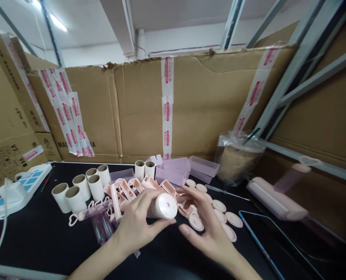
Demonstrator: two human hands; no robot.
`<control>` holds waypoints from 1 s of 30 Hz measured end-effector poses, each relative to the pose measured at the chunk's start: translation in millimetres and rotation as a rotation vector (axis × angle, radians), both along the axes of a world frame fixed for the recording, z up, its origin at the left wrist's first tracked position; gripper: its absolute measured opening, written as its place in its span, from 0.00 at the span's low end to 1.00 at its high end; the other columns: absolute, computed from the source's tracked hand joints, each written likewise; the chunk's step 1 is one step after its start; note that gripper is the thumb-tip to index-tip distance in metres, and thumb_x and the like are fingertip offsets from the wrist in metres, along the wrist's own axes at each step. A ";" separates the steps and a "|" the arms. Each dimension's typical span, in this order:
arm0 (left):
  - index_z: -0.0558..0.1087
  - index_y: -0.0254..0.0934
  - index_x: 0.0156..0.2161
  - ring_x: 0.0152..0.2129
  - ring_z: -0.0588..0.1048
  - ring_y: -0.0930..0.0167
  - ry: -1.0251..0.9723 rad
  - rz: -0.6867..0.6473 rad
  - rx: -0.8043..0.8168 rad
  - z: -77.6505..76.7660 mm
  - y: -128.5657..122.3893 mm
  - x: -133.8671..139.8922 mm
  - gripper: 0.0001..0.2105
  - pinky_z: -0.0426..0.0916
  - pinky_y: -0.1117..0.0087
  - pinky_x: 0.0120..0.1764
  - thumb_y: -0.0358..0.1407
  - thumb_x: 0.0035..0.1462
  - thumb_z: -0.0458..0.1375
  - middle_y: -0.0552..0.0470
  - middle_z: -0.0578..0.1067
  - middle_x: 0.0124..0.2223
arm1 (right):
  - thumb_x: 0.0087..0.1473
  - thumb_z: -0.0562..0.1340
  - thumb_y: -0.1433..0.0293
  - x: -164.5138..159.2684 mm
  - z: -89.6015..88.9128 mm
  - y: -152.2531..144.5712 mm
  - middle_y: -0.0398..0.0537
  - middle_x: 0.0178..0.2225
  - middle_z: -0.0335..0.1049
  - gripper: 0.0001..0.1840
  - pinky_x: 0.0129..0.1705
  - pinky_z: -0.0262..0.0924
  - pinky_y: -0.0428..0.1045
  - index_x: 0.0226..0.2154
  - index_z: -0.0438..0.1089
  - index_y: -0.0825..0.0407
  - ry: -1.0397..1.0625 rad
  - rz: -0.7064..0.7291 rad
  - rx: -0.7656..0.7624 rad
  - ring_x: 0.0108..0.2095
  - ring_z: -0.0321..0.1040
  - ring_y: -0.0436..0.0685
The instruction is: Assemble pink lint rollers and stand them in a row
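My left hand is closed around a white lint roller roll, whose end with a pale round cap faces me. My right hand is just right of the roll, fingers apart and holding nothing. Behind both hands lie pink plastic roller frames, partly hidden by the left hand. Several round pink end caps are scattered beyond and beside my right hand. To the left stand several white rolls with brown cardboard cores. Purple-tinted handles with heart-shaped loops lie near my left wrist.
Translucent purple covers lie at the back. A screwdriver, a bagged drink cup and an assembled pink lint roller are at right, with a blue-edged tablet in front. A power strip sits far left. Cardboard walls the table.
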State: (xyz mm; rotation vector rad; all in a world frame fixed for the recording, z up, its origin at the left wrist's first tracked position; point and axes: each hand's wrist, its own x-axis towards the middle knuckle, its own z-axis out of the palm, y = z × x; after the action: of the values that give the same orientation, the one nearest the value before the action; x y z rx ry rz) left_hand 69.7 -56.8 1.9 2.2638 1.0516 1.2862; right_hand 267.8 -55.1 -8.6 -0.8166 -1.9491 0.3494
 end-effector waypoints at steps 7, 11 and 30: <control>0.66 0.35 0.53 0.43 0.70 0.61 0.412 0.215 0.541 -20.9 7.4 -4.3 0.20 0.67 0.58 0.45 0.28 0.53 0.53 0.43 0.74 0.45 | 0.48 0.64 0.71 0.8 4.8 1.5 0.50 0.45 0.69 0.25 0.49 0.62 0.55 0.50 0.63 0.45 -0.183 -0.027 0.072 0.48 0.66 0.61; 0.67 0.34 0.52 0.42 0.70 0.62 0.465 0.247 0.582 -28.1 6.2 -6.4 0.19 0.66 0.58 0.45 0.29 0.53 0.52 0.43 0.74 0.45 | 0.48 0.63 0.74 -5.6 -2.3 1.7 0.49 0.42 0.72 0.22 0.49 0.63 0.56 0.47 0.64 0.46 -0.172 -0.021 0.091 0.44 0.70 0.59; 0.66 0.32 0.53 0.41 0.70 0.62 0.498 0.214 0.572 -29.7 2.3 -2.6 0.19 0.66 0.60 0.43 0.30 0.55 0.52 0.44 0.74 0.46 | 0.39 0.61 0.79 -13.1 -7.9 -0.3 0.48 0.38 0.69 0.20 0.43 0.64 0.53 0.37 0.59 0.48 -0.111 -0.070 0.087 0.42 0.68 0.59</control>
State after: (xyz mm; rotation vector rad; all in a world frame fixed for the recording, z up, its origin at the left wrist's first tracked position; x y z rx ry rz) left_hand 67.1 -54.5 -27.8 3.0921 1.2281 1.2500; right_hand 254.7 -55.5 -16.5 -0.8610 -2.0184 0.1791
